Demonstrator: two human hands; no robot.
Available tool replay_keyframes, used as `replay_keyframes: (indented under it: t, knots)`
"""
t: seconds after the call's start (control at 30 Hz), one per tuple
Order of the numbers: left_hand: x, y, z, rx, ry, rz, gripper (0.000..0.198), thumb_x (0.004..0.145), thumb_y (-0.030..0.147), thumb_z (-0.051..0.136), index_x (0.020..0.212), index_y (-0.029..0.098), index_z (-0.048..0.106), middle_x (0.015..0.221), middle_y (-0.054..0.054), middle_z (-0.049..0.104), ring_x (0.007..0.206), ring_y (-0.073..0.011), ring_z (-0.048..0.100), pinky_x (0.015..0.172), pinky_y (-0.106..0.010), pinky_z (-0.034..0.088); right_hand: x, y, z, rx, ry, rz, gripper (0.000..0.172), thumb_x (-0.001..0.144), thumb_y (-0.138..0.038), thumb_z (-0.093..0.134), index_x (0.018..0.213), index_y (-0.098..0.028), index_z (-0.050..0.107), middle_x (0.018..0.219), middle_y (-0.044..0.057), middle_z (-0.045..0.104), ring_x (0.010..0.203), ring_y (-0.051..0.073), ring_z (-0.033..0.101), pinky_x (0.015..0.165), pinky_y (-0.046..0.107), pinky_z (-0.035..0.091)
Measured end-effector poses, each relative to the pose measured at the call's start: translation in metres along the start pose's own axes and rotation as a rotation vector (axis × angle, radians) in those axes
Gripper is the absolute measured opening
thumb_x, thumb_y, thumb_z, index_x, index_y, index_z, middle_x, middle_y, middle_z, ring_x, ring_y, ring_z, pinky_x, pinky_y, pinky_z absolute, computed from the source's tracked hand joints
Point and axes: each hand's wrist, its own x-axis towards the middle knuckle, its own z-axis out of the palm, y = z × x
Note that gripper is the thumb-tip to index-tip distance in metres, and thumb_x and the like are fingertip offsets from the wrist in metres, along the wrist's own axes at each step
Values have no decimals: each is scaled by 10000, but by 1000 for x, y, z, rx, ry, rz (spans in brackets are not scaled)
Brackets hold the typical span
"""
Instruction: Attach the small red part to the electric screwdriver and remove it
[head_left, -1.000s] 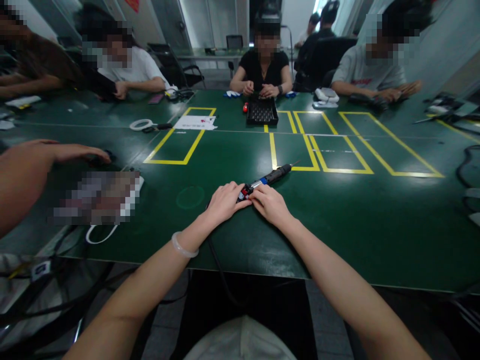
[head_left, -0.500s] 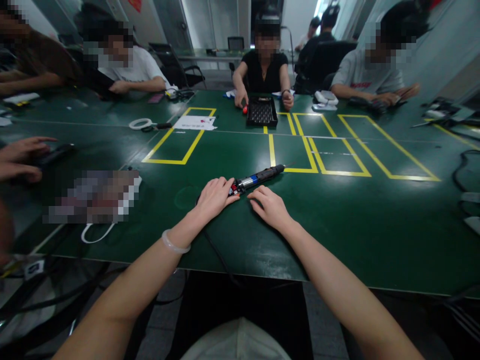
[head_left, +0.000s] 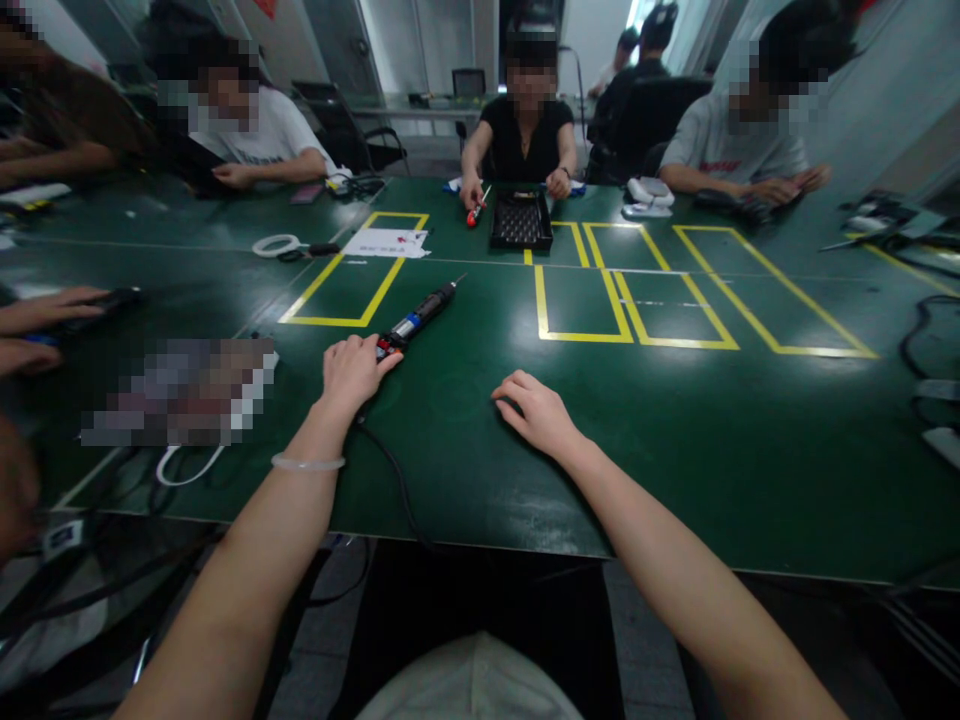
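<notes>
My left hand (head_left: 355, 372) is closed around the rear end of a corded electric screwdriver (head_left: 420, 316), just above the table. Its body is dark with a blue and silver band, and its thin bit points away and to the right. From under my wrist a black cord (head_left: 396, 478) runs down over the table's front edge. On the green table (head_left: 450, 430), my right hand (head_left: 538, 412) rests with loosely bent fingers, thumb a little apart, and nothing in it.
Yellow tape rectangles (head_left: 585, 338) mark the table. Across from me, a person (head_left: 525, 140) holds a red-handled tool (head_left: 472, 215) beside a black tray (head_left: 520, 222). A paper sheet (head_left: 385, 243) and a white ring-shaped item (head_left: 276, 246) lie left of centre. A bag (head_left: 180, 392) lies at left.
My left hand has moved left with the electric screwdriver, turning its bit farther away from me. My right hand has stayed in place. The person opposite has lifted the red-handled tool beside the tray.
</notes>
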Motion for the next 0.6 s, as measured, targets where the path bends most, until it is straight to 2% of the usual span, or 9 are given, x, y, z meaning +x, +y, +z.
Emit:
replay_keyframes:
  t: [0.13,0.27,0.33,0.43,0.6]
  knots:
    - [5,-19,4,-12,15,-118,624,945,620,423,1241,105,617,1146,-236,617,1095,-400,554,957,-481,366,0,-1,-1,-1,-15,7,151,980,-212,515,1035,-216,656,1077,67,636,1018,191,610,841,303,488]
    - [3,-22,0,-85,104,-169,604,943,591,453,1276,105,584,1221,-265,582,1158,-435,513,1003,-539,317,0,1,0,-1,-33,9,147,977,-211,521,1034,-213,657,1084,65,636,1021,193,612,843,305,491]
    - [0,-19,-4,-111,177,-156,601,931,553,507,1349,120,525,1295,-263,540,1214,-435,473,1034,-546,289,-1,2,1,2,-33,10,147,976,-212,524,1038,-218,657,1085,63,636,1021,191,611,847,305,491]
    - [-1,-12,-8,-102,233,-84,557,921,452,567,1384,155,482,1355,-219,498,1259,-391,438,1076,-508,260,-1,3,3,12,-36,15,148,974,-212,524,1038,-224,657,1084,61,636,1019,189,612,845,302,491]
    - [0,-9,-8,-40,223,-38,353,885,354,623,1172,153,585,1278,-176,530,1202,-352,452,1091,-480,245,0,2,2,14,-40,27,146,968,-208,530,1036,-221,659,1081,61,636,1026,192,614,837,301,489]
